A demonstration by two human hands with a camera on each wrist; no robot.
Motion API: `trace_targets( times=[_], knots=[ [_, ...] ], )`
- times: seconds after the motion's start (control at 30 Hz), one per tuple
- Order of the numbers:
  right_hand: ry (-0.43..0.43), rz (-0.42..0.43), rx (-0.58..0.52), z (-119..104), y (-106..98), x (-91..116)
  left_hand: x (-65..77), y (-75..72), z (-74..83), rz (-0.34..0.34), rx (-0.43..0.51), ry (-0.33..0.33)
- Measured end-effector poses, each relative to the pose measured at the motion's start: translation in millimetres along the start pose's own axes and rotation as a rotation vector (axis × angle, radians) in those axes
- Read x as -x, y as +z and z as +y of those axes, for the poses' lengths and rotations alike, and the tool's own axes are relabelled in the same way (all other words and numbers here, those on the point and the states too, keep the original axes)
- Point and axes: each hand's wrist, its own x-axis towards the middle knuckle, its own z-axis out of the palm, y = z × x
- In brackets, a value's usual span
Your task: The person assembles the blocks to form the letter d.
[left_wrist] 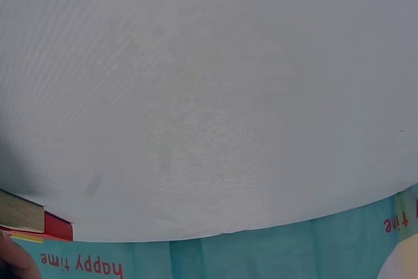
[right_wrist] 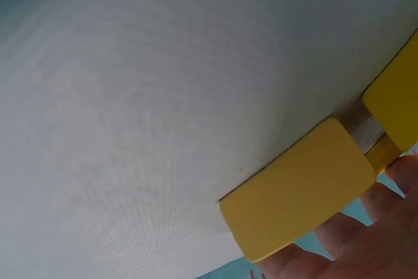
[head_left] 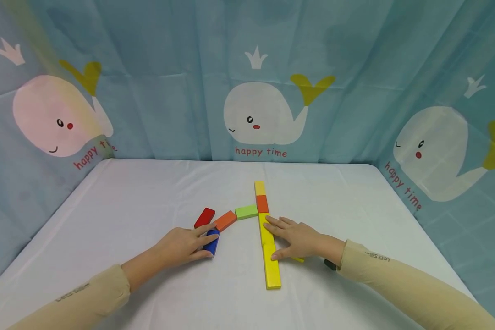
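My left hand (head_left: pixel 185 247) is at a blue block (head_left: pixel 211 242), its thumb at the near end and fingertips across the far part. A red block (head_left: pixel 205 217) lies just beyond that hand. From the blue one, an orange block (head_left: pixel 226 221) and a light green block (head_left: pixel 246 212) lead toward a straight row. My right hand (head_left: pixel 299 239) spreads its fingers along the right side of two long yellow blocks (head_left: pixel 272 270) in that row. In the right wrist view, fingers touch the edge of a yellow block (right_wrist: pixel 297 191).
At the row's far end, a red-orange block (head_left: pixel 262 204) meets a small yellow block (head_left: pixel 259 188). Part of another yellow piece (head_left: pixel 299 260) shows from under my right hand. A white cloth covers the table (head_left: pixel 148 192); a blue whale-print curtain (head_left: pixel 169 114) hangs around it.
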Motion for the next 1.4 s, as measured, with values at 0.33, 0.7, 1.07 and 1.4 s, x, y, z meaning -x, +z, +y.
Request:
trace_targets(
  times=[0.33, 0.7, 1.07, 1.4],
  knots=[
    [0.003, -0.002, -0.007, 0, 0, 0, 10.2, 3.4, -8.9, 0.057, 0.066, -0.130],
    [-0.002, 0.001, -0.009, 1, 1, 0, 26.9, -1.5, -23.1, -0.038, 0.094, -0.201],
    [-0.002, -0.004, -0.004, 1, 0, 1, 40.9, 9.8, -27.9, 0.044, 0.129, -0.105],
    [0.001, -0.009, -0.008, -2, -1, 1, 48.2, 2.5, -17.8, 0.120, 0.086, -0.075]
  ],
)
